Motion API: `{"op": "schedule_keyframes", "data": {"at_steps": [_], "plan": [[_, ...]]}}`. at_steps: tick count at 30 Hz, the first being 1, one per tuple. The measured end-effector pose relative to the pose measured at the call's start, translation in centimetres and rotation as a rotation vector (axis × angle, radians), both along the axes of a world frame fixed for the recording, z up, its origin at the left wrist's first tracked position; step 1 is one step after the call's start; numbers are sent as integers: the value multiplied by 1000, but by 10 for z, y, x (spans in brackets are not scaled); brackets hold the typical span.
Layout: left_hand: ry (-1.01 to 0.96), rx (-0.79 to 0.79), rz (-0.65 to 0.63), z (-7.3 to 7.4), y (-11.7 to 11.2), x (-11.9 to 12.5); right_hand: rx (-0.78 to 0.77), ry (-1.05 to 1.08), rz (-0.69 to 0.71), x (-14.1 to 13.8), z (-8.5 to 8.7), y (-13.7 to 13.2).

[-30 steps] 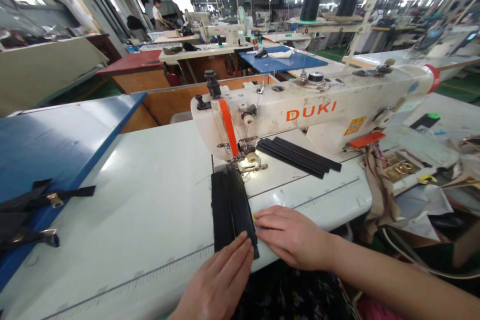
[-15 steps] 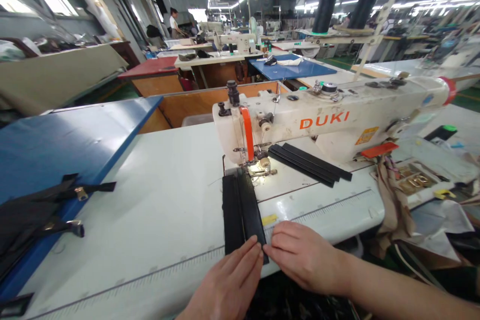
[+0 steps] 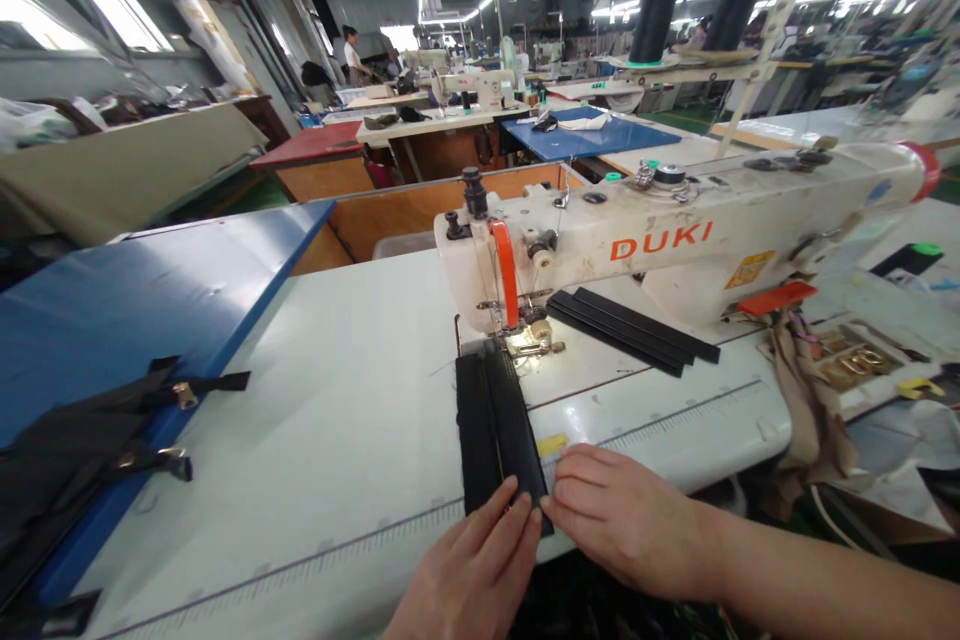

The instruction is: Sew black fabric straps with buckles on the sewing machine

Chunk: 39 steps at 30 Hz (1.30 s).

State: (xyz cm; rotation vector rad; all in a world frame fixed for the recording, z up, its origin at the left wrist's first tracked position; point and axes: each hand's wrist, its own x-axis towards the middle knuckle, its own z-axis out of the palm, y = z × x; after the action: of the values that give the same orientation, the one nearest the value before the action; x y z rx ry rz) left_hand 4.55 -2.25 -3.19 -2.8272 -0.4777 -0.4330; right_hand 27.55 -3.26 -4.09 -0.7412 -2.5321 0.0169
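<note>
A long black leather-like strip (image 3: 517,420) runs from under the presser foot of the white sewing machine (image 3: 660,230) toward me, with a black fabric band (image 3: 475,440) along its left side. My left hand (image 3: 476,560) lies over the near end, its stretched fingers resting on the strip. At the strip's right edge, my right hand (image 3: 622,515) has its thumb and fingertips drawn together in a pinch on the border. Both hands' fingertips nearly meet. A lamp lights the needle area, where the strip's far end is partly hidden.
Several black strips (image 3: 634,330) lie on the machine bed to the right. Black pieces with metal hardware (image 3: 90,450) hang over the blue table (image 3: 150,290) at left. A parts tray (image 3: 855,360) holds metal rings at right. Thread cones (image 3: 656,10) stand above.
The whole view has shifted slightly, so everything sits a little farther right. The fingers of my left hand are slightly more spread on the strip; my right hand keeps its pinch.
</note>
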Motion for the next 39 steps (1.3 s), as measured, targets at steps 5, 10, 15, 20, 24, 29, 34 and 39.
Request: {"op": "schedule_keyframes", "data": {"at_steps": [5,10,15,20,24,29,34,39], "plan": [[-1,-18,0,2,2,-1,-12,-21,1,1,1,1],[-11,-71,6,2,9,-1,-5,-40,-34,1,2,10],[-61,-94,44,-2,28,0,44,-66,-80,-2,0,31],[-90,-51,53,5,54,7,61,-109,-138,-4,0,54],[-117,-25,46,10,73,13,65,-128,-174,-5,5,72],[-131,-17,90,10,95,16,70,-150,-236,-8,6,92],[-147,-36,133,5,117,12,88,-100,-331,-13,3,101],[-177,-86,160,3,133,10,80,-76,-361,-16,1,102]]}}
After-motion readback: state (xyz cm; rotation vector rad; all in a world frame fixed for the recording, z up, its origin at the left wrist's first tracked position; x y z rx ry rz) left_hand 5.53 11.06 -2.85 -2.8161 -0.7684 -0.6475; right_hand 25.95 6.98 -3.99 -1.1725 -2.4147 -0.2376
